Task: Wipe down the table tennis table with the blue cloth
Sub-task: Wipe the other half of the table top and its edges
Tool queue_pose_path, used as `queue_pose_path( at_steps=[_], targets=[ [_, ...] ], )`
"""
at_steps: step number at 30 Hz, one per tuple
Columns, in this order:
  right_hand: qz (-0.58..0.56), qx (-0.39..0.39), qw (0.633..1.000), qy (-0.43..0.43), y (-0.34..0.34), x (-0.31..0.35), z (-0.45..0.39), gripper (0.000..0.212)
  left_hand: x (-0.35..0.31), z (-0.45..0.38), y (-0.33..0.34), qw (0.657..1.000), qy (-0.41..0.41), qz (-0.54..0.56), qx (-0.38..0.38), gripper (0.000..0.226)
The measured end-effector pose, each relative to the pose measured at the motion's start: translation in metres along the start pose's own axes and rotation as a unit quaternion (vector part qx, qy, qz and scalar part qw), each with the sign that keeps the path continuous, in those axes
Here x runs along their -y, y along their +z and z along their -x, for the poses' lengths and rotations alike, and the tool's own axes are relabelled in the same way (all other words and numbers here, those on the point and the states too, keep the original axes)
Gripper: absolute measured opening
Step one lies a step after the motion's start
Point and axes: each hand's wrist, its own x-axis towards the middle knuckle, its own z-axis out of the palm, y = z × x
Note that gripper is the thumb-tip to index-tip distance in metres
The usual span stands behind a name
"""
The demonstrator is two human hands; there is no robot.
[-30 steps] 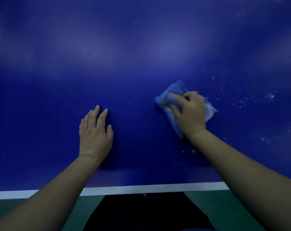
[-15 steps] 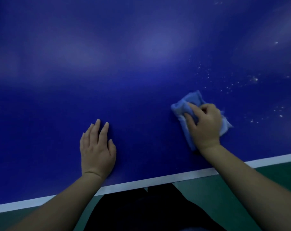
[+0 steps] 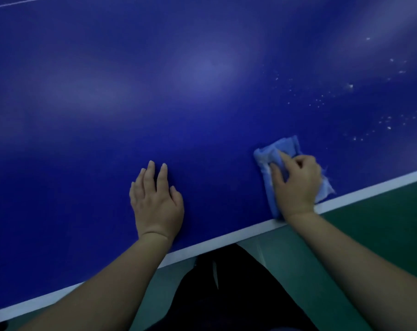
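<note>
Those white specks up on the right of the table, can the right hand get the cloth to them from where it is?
Probably yes. The right hand grips the blue cloth near the white edge line, and only bare table lies between it and the white specks.

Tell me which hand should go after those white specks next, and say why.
Right. The right hand already grips the blue cloth beside the white specks on the table. The left hand rests flat, holding nothing, farther away.
</note>
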Motion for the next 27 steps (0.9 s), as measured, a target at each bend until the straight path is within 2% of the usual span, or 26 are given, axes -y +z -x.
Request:
queue_pose_path(
  at_steps=[3,5,7,9,12,14,17,19,21,22,24,27],
  targets=[
    [-0.030,0.023,0.997,-0.067,0.016,0.044,0.044,0.029,0.002,0.000,0.001,1.000,0.007,0.004,-0.003,0.055],
    [-0.047,0.053,0.988,-0.134,0.028,0.072,0.042,0.028,0.003,0.000,0.002,1.000,0.005,0.009,-0.008,0.056],
    [-0.025,0.059,0.984,-0.165,0.033,0.076,0.022,0.027,0.002,0.000,0.004,1.000,0.009,0.012,-0.015,0.055],
    [0.017,0.040,0.993,-0.107,0.029,0.055,-0.005,0.027,0.001,0.000,0.005,1.000,0.013,0.012,-0.022,0.054],
    [0.047,-0.015,0.995,0.089,0.014,0.016,-0.006,0.031,-0.001,0.000,0.004,0.999,0.015,0.011,-0.027,0.054],
    [0.049,-0.032,0.990,0.131,0.011,0.023,0.026,0.029,-0.001,0.000,0.003,0.999,0.018,0.009,-0.025,0.053],
    [0.003,0.021,1.000,0.019,0.024,0.066,0.066,0.028,-0.002,-0.001,0.003,0.999,0.022,0.008,-0.023,0.053],
    [-0.016,0.062,0.995,-0.081,0.033,0.085,0.055,0.029,-0.002,-0.001,0.003,0.999,0.021,0.012,-0.025,0.053],
    [0.008,0.077,0.991,-0.108,0.038,0.088,0.020,0.032,-0.001,-0.002,0.004,0.999,0.020,0.012,-0.028,0.054],
    [0.025,0.070,0.993,-0.087,0.038,0.082,0.001,0.034,-0.001,-0.002,0.004,0.999,0.020,0.011,-0.029,0.054],
    [0.040,0.031,0.999,0.008,0.034,0.056,-0.023,0.034,0.000,-0.002,0.004,0.999,0.021,0.009,-0.028,0.054],
    [0.035,-0.033,0.990,0.129,0.026,0.038,0.003,0.031,0.000,-0.002,0.004,0.999,0.022,0.010,-0.021,0.054]
  ],
)
